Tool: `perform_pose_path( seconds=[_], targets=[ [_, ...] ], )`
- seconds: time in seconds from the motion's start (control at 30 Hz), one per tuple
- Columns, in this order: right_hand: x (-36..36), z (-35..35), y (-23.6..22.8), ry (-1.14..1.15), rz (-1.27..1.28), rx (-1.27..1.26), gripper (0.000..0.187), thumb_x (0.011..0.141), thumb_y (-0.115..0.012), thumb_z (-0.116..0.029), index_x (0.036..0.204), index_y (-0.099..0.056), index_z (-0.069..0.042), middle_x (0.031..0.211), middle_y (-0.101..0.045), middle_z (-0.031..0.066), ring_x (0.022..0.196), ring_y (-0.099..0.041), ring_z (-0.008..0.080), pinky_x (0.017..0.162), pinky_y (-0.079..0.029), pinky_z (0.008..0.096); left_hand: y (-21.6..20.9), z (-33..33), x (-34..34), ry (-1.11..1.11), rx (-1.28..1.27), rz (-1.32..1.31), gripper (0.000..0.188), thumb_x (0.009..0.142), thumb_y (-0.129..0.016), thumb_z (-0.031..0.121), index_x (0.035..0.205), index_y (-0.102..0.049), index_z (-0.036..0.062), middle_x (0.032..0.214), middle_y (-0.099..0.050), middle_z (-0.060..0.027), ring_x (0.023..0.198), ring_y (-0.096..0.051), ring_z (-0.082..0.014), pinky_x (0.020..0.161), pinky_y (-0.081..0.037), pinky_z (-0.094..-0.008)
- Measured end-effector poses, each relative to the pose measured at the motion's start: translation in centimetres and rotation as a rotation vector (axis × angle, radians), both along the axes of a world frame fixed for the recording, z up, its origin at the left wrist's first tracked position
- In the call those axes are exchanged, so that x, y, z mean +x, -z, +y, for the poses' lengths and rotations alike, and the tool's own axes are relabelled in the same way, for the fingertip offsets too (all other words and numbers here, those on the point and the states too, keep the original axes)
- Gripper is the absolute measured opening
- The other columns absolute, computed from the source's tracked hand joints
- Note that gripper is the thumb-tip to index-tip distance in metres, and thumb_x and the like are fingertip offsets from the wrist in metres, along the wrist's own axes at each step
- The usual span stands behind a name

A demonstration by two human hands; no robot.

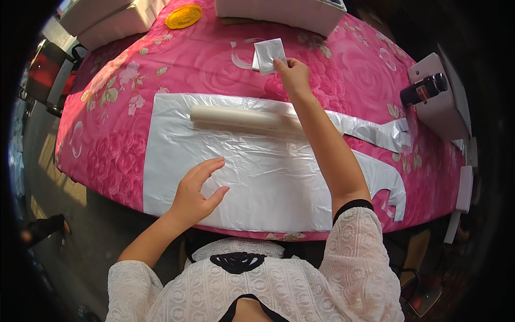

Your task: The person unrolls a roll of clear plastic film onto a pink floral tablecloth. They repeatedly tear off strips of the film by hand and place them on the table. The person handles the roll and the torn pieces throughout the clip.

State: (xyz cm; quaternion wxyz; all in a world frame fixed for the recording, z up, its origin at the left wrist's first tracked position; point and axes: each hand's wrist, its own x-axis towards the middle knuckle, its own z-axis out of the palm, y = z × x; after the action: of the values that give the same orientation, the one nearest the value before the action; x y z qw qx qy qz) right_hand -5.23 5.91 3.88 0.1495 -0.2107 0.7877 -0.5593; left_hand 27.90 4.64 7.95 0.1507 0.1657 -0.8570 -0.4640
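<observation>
A large white plastic carrier bag (252,188) lies flat in front of me, its handles toward the right. Across its upper part rests a long off-white tube (236,116), partly hidden by my right forearm. Beyond the bag, my right hand (294,77) pinches a small flat square of folded, whitish, shiny plastic (270,52) between thumb and fingers. Another pale folded square (255,62) shows partly from under it on the tablecloth. My left hand (197,193) hovers over the bag's near left part, fingers apart and holding nothing.
A pink floral tablecloth (112,155) covers the table. White boxes (279,16) stand at the far side, with a yellow round plastic dish (183,16) left of the middle one. At the right, a dark bottle (424,89) is beside a white foam box (442,112). Chairs surround the table.
</observation>
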Motion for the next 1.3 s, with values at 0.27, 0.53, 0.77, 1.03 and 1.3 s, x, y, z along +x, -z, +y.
perform_pose_path(
  seconds=[0.27,0.53,0.77,1.03,1.3],
  targets=[
    [-0.8,-1.2,0.1,0.137,0.4,0.814,0.045,0.074,-0.064,-0.042,0.099,-0.061,-0.004,0.107,-0.059,0.018,0.1,-0.058,0.0327,0.081,-0.047,0.0424,1.7,0.3,-1.4,0.073,-0.057,-0.012,0.046,0.072,-0.067,0.006,0.116,-0.053,0.0031,0.123,-0.052,-0.015,0.112,-0.052,-0.0305,0.092,-0.042,-0.0355],
    [5.9,18.2,-1.8,-0.514,0.773,0.434,0.051,0.071,-0.071,-0.013,0.119,-0.055,-0.006,0.107,-0.057,0.0125,0.098,-0.052,0.0296,0.087,-0.043,0.0391,2.8,1.5,-1.3,0.194,-0.087,-0.036,0.046,0.074,-0.067,0.011,0.117,-0.052,0.0027,0.124,-0.051,-0.0156,0.11,-0.051,-0.0322,0.092,-0.042,-0.0377],
    [17.6,25.1,-1.5,-0.404,0.336,0.432,0.051,0.08,-0.062,-0.019,0.125,-0.047,0.0,0.114,-0.053,0.0156,0.104,-0.05,0.0322,0.09,-0.04,0.0394,4.4,7.0,-4.9,0.33,-0.151,-0.078,0.078,0.077,-0.067,0.023,0.139,-0.025,0.0035,0.145,-0.016,-0.0255,0.131,-0.024,-0.0404,0.105,-0.025,-0.0427],
    [13.5,29.9,2.5,-0.483,0.684,0.645,0.058,0.086,-0.05,-0.032,0.136,-0.036,-0.008,0.145,-0.027,0.0116,0.135,-0.022,0.0274,0.109,-0.018,0.0393,6.5,11.5,-6.8,0.319,-0.25,0.0,0.09,0.078,-0.064,0.033,0.144,-0.009,0.006,0.145,0.007,-0.029,0.134,-0.003,-0.0458,0.108,-0.013,-0.0485],
    [0.4,45.2,4.6,0.09,0.701,0.84,0.047,0.089,-0.042,-0.019,0.13,-0.039,0.005,0.137,-0.037,0.019,0.128,-0.034,0.0326,0.107,-0.026,0.0371,6.0,15.4,-6.4,0.412,-0.294,-0.014,0.09,0.078,-0.062,0.039,0.141,-0.011,-0.0002,0.144,0.006,-0.0311,0.133,-0.001,-0.0485,0.108,-0.01,-0.0519]
  ],
)
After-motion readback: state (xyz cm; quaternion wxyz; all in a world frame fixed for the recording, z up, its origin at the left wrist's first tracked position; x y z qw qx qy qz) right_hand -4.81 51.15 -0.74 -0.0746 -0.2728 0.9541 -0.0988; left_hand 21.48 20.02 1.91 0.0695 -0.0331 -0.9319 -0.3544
